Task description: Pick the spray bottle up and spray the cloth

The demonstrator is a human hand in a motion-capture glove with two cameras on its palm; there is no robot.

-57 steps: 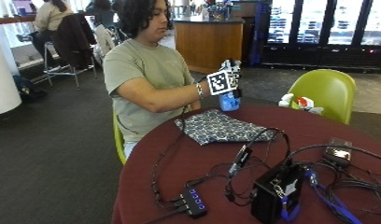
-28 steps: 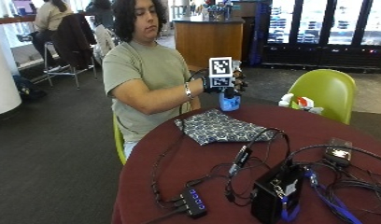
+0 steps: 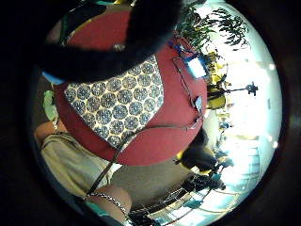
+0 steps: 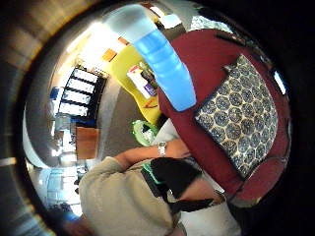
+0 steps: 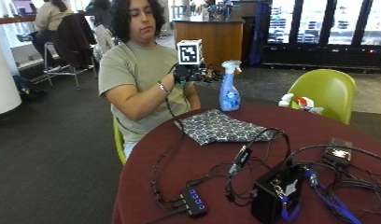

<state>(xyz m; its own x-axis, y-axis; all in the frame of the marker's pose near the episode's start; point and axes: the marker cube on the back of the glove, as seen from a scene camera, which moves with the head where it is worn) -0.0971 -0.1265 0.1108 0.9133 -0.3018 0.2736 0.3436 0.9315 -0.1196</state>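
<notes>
The blue spray bottle (image 5: 229, 92) with a white trigger head stands upright on the far side of the round dark red table (image 5: 314, 128), just behind the patterned cloth (image 5: 218, 127). The cloth lies flat at the table edge nearest the seated person. My gloved right hand (image 5: 187, 73) is raised at chest height, beside the bottle on the person's side and apart from it, with its fingers loosely curled and holding nothing. The thumb side palm view shows the bottle (image 4: 162, 64) close by, next to the cloth (image 4: 238, 113). The little finger side palm view looks down on the cloth (image 3: 115, 103).
Black cables, a USB hub (image 5: 194, 201) and a black box (image 5: 274, 193) cover the near half of the table. A small device (image 5: 338, 153) lies at its right side. A green chair (image 5: 324, 91) holding a red and white item (image 5: 299, 101) stands behind.
My right hand was at the bottle's head a second ago. It has since lifted and drawn back toward the person's chest; the bottle stays standing on the table.
</notes>
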